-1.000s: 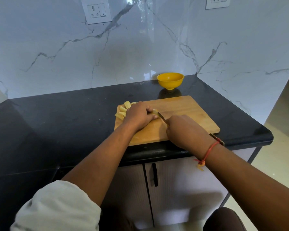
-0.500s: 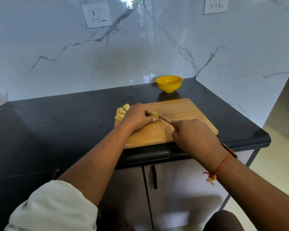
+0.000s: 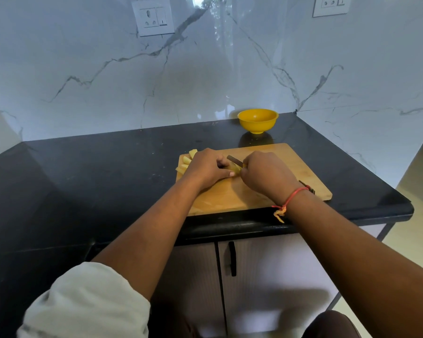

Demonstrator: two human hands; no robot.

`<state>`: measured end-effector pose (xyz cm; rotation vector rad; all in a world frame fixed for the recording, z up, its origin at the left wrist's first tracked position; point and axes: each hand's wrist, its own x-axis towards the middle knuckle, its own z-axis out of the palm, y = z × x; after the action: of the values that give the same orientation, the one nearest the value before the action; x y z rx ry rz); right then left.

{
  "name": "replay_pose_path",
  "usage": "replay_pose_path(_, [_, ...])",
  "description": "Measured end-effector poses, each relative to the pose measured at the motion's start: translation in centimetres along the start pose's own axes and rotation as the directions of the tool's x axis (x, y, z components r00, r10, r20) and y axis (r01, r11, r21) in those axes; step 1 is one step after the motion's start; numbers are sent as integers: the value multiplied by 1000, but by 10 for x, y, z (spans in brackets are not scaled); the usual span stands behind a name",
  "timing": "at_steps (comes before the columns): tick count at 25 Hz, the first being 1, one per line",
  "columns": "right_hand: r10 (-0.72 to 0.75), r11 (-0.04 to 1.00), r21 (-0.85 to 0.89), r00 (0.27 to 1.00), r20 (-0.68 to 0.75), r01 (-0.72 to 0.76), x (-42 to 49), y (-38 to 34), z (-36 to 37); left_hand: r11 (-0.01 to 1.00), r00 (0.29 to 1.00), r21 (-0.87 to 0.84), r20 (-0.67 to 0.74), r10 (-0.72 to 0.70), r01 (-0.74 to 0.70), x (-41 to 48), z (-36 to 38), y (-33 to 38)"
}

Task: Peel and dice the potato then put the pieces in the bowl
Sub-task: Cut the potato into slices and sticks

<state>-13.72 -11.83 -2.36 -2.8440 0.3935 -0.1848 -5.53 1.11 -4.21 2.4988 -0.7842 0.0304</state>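
Knife (image 3: pixel 235 160) returned to the potato (image 3: pixel 235 168)
The potato is pinched by the left hand (image 3: pixel 206 167); the knife, gripped by the right hand (image 3: pixel 264 174), has been drawn closer. Dicing is judged unfinished.

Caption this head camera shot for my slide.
Left hand steadies a potato piece on the board; right hand cuts it with a knife.

Board (image 3: pixel 293 167) is free toward 3 o'clock, surface (image 3: pixel 95 181) free at 9. Left hand (image 3: pixel 206 168) on the potato (image 3: pixel 235 168) and right hand (image 3: pixel 266 175) with the knife (image 3: pixel 235 161) block mid-board; bowl (image 3: pixel 257 120) is at 12, cut pieces (image 3: pixel 186 163) at 10.
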Motion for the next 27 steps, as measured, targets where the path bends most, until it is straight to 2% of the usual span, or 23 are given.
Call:
replay_pose_path(8, [-31, 997, -66, 999, 29, 33, 0, -14, -11, 1000, 1000, -15, -27, -4, 4, 2, 3, -2])
replay_pose_path(21, [29, 1000, -12, 993, 116, -27, -55, 2, -2, 999, 998, -40, -69, -7, 4, 0, 7, -1])
replay_pose_path(27, [-50, 984, -166, 993, 105, 67, -78, 16, -1, 1000, 999, -19, -32, -10, 10, -1, 3, 3])
